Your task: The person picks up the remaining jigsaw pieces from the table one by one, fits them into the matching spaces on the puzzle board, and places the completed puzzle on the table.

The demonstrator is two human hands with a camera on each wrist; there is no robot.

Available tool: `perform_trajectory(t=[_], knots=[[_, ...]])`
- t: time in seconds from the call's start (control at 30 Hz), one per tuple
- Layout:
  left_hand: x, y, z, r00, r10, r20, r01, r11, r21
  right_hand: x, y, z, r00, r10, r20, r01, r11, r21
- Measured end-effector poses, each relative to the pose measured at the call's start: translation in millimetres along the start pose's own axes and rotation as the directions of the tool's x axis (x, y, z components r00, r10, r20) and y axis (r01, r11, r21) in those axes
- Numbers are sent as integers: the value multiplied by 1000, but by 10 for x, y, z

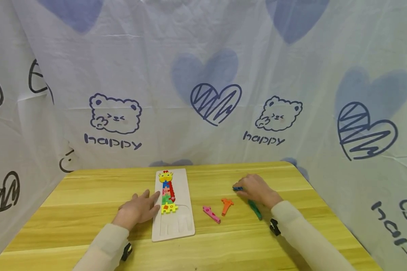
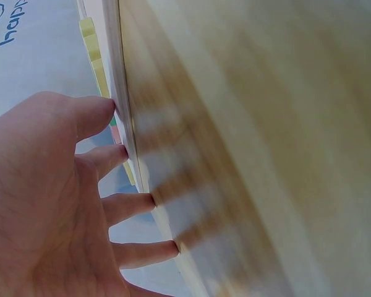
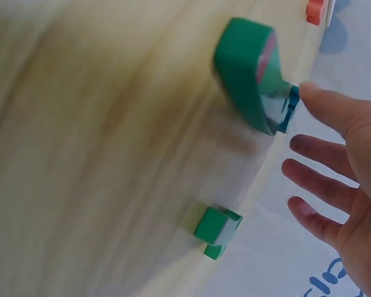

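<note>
A white puzzle board [image 1: 174, 233] lies lengthwise on the table, with a giraffe puzzle [image 1: 167, 192] partly laid in its upper half. My left hand [image 1: 139, 209] rests at the board's left side, fingers spread; in the left wrist view the fingertips touch the board's edge [image 2: 133, 139]. To the right, my right hand [image 1: 257, 188] pinches a small blue puzzle piece [image 1: 237, 188] low over the tabletop. The right wrist view has the thumb against this blue piece [image 3: 289, 110]; the index finger is hidden there. A green puzzle piece [image 1: 255, 209] lies just below that hand.
Between board and right hand lie a pink puzzle piece [image 1: 211, 214] and an orange one [image 1: 227, 206]. Another green piece [image 3: 217, 230] shows in the right wrist view. The wood-grain table [image 1: 224, 248] ends at a printed curtain [image 1: 162, 113].
</note>
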State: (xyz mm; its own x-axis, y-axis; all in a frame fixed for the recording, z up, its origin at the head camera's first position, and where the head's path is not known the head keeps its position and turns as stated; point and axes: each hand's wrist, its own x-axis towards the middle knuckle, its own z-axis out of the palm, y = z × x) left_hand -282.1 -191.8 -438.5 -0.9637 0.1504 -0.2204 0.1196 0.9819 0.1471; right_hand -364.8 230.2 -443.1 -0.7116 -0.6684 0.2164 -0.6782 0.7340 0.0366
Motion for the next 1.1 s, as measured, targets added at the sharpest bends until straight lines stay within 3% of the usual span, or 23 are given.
perform_trajectory(t=[0.5,0.77,1.1], knots=[[-13,18,-12,1000,0,1,0,1000,-8,15,33,12,999,-20,26,15,988,153],[-14,13,-11,1000,-6,7,6,1000,-11,37,49,49,998,29,58,-42,974,224],[1,-13,17,1000,-9,2,9,1000,-10,76,43,79,1000,-22,-6,23,970,243]])
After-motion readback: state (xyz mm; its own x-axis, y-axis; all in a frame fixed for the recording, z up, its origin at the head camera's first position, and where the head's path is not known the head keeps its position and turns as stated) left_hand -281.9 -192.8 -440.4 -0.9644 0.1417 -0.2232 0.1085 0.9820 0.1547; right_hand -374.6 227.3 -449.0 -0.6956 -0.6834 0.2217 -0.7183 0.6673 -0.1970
